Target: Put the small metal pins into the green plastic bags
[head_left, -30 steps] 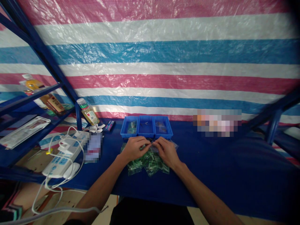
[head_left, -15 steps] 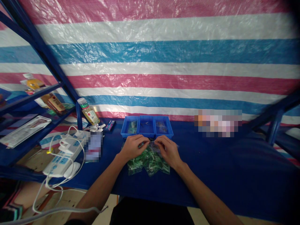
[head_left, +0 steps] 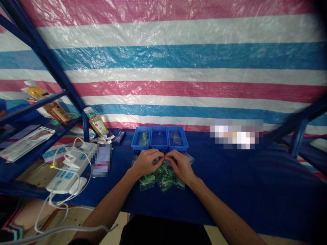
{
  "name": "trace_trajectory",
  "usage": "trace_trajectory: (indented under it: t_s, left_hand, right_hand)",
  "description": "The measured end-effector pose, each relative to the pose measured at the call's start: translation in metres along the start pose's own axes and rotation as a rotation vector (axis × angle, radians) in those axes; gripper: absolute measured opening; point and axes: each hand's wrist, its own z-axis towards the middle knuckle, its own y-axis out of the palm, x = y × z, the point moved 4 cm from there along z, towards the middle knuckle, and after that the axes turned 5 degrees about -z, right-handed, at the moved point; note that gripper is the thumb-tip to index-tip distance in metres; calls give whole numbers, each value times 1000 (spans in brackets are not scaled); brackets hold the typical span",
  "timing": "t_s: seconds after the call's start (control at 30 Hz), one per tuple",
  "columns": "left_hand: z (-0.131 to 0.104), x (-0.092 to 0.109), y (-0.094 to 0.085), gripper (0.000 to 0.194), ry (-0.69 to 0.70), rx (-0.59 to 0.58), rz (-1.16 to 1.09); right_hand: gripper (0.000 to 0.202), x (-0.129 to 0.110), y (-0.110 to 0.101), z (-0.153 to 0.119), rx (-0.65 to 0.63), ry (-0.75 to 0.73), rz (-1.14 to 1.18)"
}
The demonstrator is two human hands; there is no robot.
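Note:
My left hand [head_left: 147, 162] and my right hand [head_left: 180, 164] meet fingertip to fingertip above a pile of small clear plastic bags with green contents [head_left: 163, 178]. Both are closed in a pinch. Whatever lies between the fingertips is too small and covered to name. Part of a clear plastic bag [head_left: 189, 158] shows beside my right hand. Just beyond the hands stand three blue bins side by side: the left bin [head_left: 134, 139] holds clear packets, the middle bin [head_left: 155, 144] a few thin dark pieces, the right bin [head_left: 184, 142] a clear bag with small contents.
A white power strip [head_left: 60, 180] with tangled cables lies at the left, beside a blurred-out flat object [head_left: 101, 161]. Behind it are a bottle [head_left: 98, 124] and a small dark box [head_left: 119, 136]. A blue frame post [head_left: 85, 126] rises there. Another blurred-out item [head_left: 235, 134] is at the back right.
The fingertips of my two hands have come together; a small thin thing that showed between them before is now covered. The bins and bags stay put.

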Motion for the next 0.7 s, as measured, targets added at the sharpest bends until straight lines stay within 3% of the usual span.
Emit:
trace_trajectory:
  t_s: [0.33, 0.7]
  left_hand:
    - [3, 2, -1, 10, 1, 6, -12]
    - [1, -5, -10, 13, -55, 8, -20]
  right_hand:
    - [31, 5, -1, 1, -4, 59, -141]
    - [13, 1, -10, 3, 68, 28, 16]
